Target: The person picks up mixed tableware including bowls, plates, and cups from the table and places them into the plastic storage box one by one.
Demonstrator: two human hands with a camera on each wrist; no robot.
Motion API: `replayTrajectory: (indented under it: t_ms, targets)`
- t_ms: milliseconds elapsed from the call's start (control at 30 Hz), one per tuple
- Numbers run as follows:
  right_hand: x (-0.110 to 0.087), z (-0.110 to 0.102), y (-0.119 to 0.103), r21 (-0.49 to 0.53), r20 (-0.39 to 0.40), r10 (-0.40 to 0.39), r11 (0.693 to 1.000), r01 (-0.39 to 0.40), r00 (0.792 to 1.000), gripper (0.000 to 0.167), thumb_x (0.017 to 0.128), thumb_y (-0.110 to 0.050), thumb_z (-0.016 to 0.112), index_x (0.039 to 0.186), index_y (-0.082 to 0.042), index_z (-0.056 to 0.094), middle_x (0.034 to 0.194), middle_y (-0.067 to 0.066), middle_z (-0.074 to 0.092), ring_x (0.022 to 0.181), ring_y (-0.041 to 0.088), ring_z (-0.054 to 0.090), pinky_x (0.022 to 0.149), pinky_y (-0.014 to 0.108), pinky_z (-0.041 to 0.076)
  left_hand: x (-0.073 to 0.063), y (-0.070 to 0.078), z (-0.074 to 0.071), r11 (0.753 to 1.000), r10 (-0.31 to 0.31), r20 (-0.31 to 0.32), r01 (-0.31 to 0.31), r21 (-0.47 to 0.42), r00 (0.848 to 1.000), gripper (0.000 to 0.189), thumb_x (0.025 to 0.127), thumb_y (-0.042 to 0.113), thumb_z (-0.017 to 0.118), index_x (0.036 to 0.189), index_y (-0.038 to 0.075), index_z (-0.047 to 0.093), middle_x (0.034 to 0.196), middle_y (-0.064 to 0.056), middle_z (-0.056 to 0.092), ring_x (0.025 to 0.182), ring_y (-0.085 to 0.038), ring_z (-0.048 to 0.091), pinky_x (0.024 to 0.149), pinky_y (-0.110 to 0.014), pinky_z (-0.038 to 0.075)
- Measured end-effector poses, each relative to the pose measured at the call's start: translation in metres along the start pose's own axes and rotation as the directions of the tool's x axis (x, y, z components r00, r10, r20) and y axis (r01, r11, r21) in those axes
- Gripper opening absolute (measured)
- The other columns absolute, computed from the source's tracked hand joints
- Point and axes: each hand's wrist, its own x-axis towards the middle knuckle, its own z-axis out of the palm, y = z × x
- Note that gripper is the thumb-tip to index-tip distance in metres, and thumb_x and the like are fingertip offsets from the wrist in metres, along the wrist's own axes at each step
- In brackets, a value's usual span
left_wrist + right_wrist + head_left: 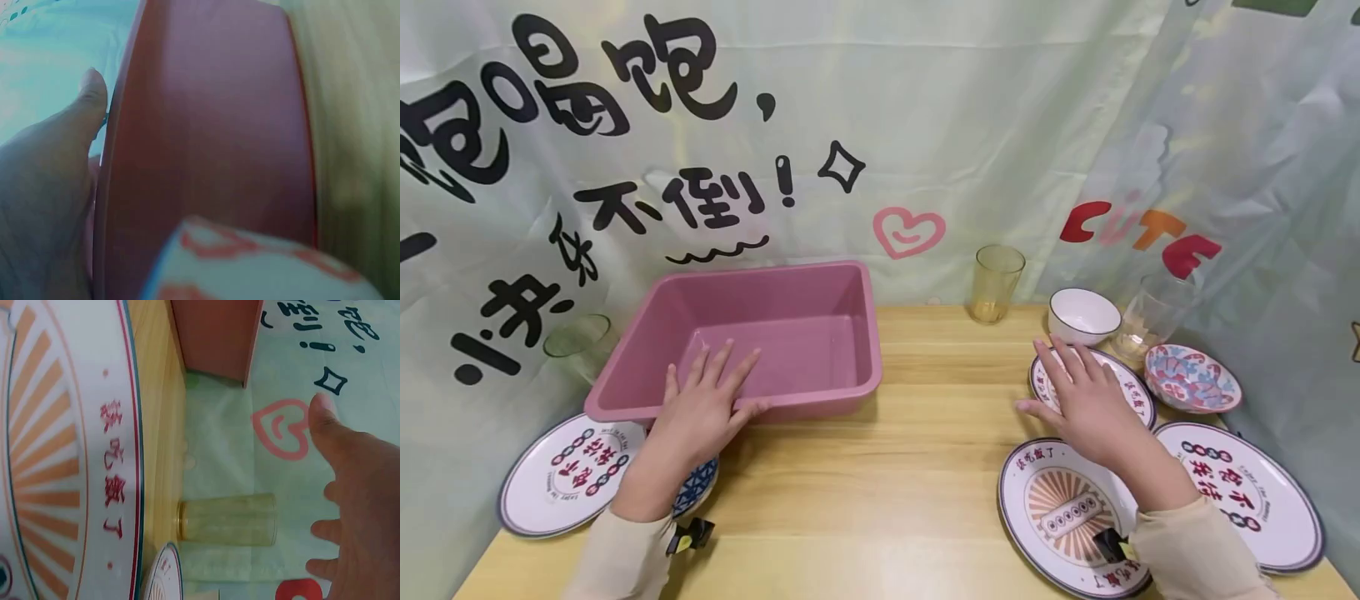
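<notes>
My left hand (pixel 700 412) is spread with straight fingers over the front rim of a pink rectangular basin (pixel 767 300), holding nothing. In the left wrist view, the thumb stands beside the rim of the basin (pixel 206 125). My right hand (pixel 1090 408), fingers also extended, hovers over a small round plate (pixel 1133 390) and partly hides it. Below that hand lies a larger plate with an orange sunburst (pixel 1037 500), overlapped by the sleeve. In the right wrist view, the right hand (pixel 362 487) shows its fingers apart, with nothing between them.
Beside the right arm are another plate (pixel 1270 508), a patterned bowl (pixel 1192 379), a white bowl (pixel 1082 312) and a clear glass (pixel 1153 312). An amber glass (pixel 996 287) stands behind. At left are a plate (pixel 568 496), a green glass (pixel 576 346) and a half-hidden blue-patterned bowl (pixel 698 485).
</notes>
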Motion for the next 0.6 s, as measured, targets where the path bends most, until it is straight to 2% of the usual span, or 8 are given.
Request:
replayTrajectory:
  t_ms: [133,267,400,500,600]
  targets:
    - [0.005,0.003,-0.011,0.004,-0.078,-0.088,0.996,0.088,0.993,0.091,0.093,-0.053,0.059,0.158,-0.011,0.011,0.158,0.025,0.015,0.14,0.053,0.014,0.107,0.07,0.016,-0.004,-0.004,-0.001,0.999,0.045,-0.012,-0.044,0.02,0.999,0.076,0.094,0.067,0.043,0.156,0.027,0.025,0.161,-0.016,0.016,0.145,-0.045,0.004,0.105,-0.076,0.005]
    - [0.012,0.005,-0.023,-0.01,-0.096,-0.143,0.99,0.142,0.985,0.09,0.093,-0.053,0.059,0.158,-0.013,0.011,0.159,0.022,0.014,0.141,0.051,0.014,0.107,0.071,0.017,-0.01,-0.007,-0.003,0.997,0.065,0.005,-0.065,0.036,0.998,0.076,0.094,0.066,0.043,0.156,0.028,0.023,0.161,-0.015,0.016,0.145,-0.045,0.007,0.106,-0.074,0.006]
    - [0.019,0.008,-0.033,-0.025,-0.084,-0.179,0.984,0.177,0.98,0.089,0.093,-0.054,0.059,0.158,-0.014,0.013,0.159,0.02,0.015,0.141,0.049,0.016,0.108,0.069,0.018,-0.015,-0.009,0.0,0.991,0.124,-0.004,-0.123,0.056,0.992,0.072,0.095,0.061,0.047,0.155,0.026,0.027,0.152,-0.016,0.035,0.141,-0.046,0.022,0.106,-0.074,0.011]
    - [0.023,0.012,-0.039,-0.03,-0.091,-0.215,0.977,0.213,0.972,0.089,0.092,-0.055,0.06,0.158,-0.013,0.016,0.158,0.021,0.018,0.14,0.048,0.019,0.109,0.066,0.02,-0.016,-0.01,0.005,0.977,0.204,-0.056,-0.199,0.08,0.977,0.066,0.096,0.055,0.051,0.152,0.023,0.036,0.135,-0.015,0.053,0.13,-0.042,0.042,0.105,-0.069,0.023]
    - [0.028,0.015,-0.047,-0.019,-0.109,-0.262,0.965,0.261,0.959,0.087,0.092,-0.054,0.06,0.157,-0.012,0.02,0.157,0.021,0.022,0.14,0.047,0.022,0.11,0.063,0.023,-0.016,-0.01,0.01,0.954,0.295,-0.141,-0.281,0.109,0.945,0.058,0.098,0.049,0.052,0.145,0.016,0.047,0.117,-0.01,0.063,0.113,-0.035,0.056,0.098,-0.059,0.037]
